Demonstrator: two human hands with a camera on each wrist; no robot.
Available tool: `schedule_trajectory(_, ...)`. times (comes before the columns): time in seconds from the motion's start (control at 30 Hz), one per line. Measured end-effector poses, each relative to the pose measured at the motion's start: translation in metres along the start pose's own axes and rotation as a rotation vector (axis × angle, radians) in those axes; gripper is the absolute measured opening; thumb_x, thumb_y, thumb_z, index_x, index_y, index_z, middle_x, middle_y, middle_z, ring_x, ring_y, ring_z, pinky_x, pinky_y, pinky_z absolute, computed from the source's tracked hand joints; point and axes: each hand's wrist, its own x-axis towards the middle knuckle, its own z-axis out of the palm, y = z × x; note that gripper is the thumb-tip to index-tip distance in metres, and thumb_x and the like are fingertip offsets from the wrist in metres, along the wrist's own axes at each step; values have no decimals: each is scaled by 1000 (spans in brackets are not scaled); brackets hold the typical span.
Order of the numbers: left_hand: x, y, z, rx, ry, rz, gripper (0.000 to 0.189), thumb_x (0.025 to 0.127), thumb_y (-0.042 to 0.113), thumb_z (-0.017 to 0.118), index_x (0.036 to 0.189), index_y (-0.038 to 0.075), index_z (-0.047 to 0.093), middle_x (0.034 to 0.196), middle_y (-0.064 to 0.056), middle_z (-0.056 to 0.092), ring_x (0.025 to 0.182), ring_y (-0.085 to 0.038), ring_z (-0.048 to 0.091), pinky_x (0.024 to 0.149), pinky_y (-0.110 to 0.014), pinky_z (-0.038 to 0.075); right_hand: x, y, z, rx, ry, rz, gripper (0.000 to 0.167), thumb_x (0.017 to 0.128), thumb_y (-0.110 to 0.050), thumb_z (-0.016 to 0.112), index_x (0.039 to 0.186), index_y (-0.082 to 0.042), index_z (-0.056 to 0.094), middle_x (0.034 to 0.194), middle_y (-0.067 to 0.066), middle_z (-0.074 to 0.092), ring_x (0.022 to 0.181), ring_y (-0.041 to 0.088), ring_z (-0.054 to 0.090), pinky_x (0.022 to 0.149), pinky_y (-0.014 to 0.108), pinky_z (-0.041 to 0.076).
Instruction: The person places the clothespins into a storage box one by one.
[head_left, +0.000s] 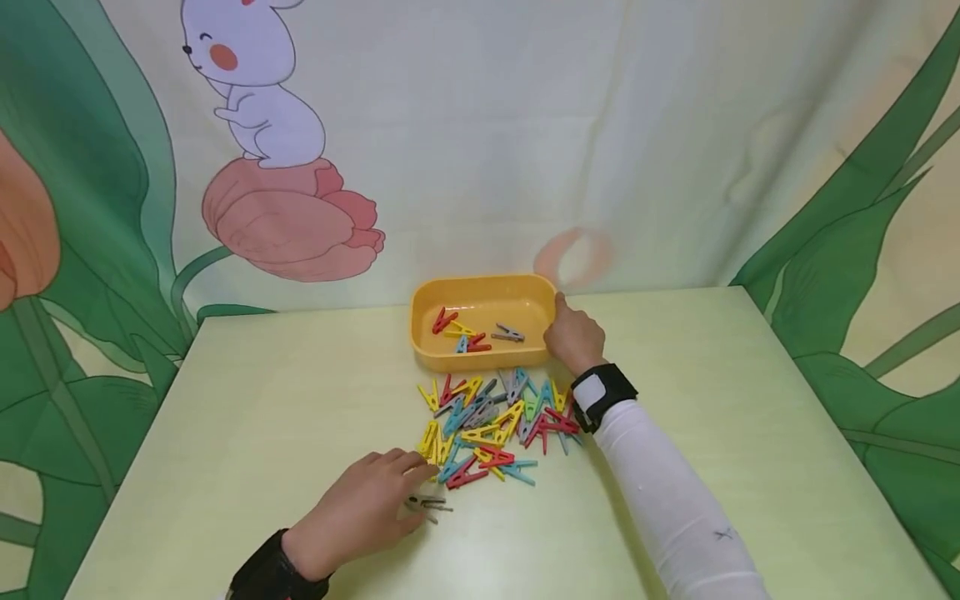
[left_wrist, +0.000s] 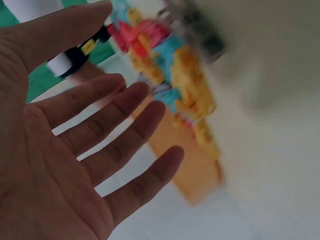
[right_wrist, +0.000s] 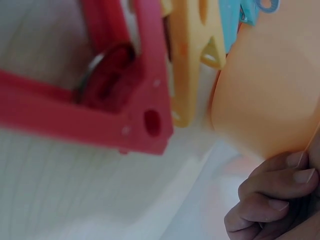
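Nursery-like setting, exact room unclear, pale table, hanging cloth printed with cartoon rabbit, pink flower

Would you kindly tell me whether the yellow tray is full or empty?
Neither: a few clothespins lie inside the yellow tray, and much of its bottom shows bare in the head view.

Clothespins just before the tray

Bright over the table, with glare at front and faint shadow along the sleeve; dimmer in both wrist views, with clips blurred in the left.
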Motion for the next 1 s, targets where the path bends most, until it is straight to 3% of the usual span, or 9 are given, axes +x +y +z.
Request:
schedule_trajectory(0.2, 2, -4, 30, 56, -15, 119, 32, 82, 23, 79, 113, 18, 70, 103, 4, 68, 92, -13, 62, 80, -36, 54, -2, 3, 3, 11, -7, 10, 66, 95, -21, 51, 156, -11, 26, 74, 11, 59, 57, 22, 53, 49, 29, 38)
schedule_trajectory(0.3, 5, -3, 38, 61, 19, 140, 20, 85, 19, 75, 105, 17, 70, 96, 4, 67, 85, -11, 61, 72, -32, 53, -2, 5, 3, 13, -11, 8, 66, 95, -20, 51, 156, -11, 26, 74, 11, 60, 56, 22, 53, 48, 29, 38)
schedule_trajectory(0.4, 7, -1, 38, 44, 22, 139, 17, 87, 20, 74, 103, 16, 70, 96, 4, 67, 84, -10, 62, 71, -31, 54, -1, 5, 3, 16, -10, 2, 66, 95, -20, 51, 156, -11, 27, 75, 11, 61, 57, 22, 54, 48, 29, 39)
schedule_trajectory(0.57, 16, -1, 12, -32, 8, 135, 28, 88, 23, 73, 114, 16, 70, 104, 4, 68, 88, -7, 61, 77, -31, 56, 1, 4, 2, 10, 3, 6, 66, 95, -21, 51, 156, -12, 28, 76, 11, 61, 58, 23, 54, 49, 30, 39)
schedule_trajectory(0.63, 23, -3, -3, -48, 66, 138, 28, 89, 23, 73, 116, 16, 70, 105, 5, 68, 89, -6, 61, 77, -29, 56, 1, 3, 1, 8, 1, 5, 66, 95, -21, 51, 156, -11, 27, 76, 11, 61, 58, 22, 54, 49, 30, 38)
schedule_trajectory(0.83, 55, -10, -44, -62, 339, 131, 31, 89, 21, 72, 120, 15, 68, 103, 4, 65, 85, -6, 59, 75, -24, 55, 0, 1, -1, 16, 7, -4, 66, 94, -20, 52, 155, -10, 29, 73, 11, 59, 57, 22, 53, 49, 29, 38)
schedule_trajectory(0.9, 68, -11, -53, -73, 393, 124, 34, 89, 20, 73, 122, 12, 67, 104, 2, 65, 84, -9, 59, 74, -25, 56, 0, 2, -1, 14, 11, -10, 66, 94, -20, 51, 155, -10, 29, 73, 10, 59, 56, 22, 53, 48, 29, 38)
schedule_trajectory(1.0, 87, -13, -64, -95, 418, 114, 35, 89, 21, 73, 122, 11, 66, 105, -1, 65, 84, -13, 59, 73, -27, 56, 0, 2, -1, 10, 20, -20, 65, 95, -20, 51, 155, -9, 29, 72, 10, 59, 56, 22, 53, 48, 29, 37)
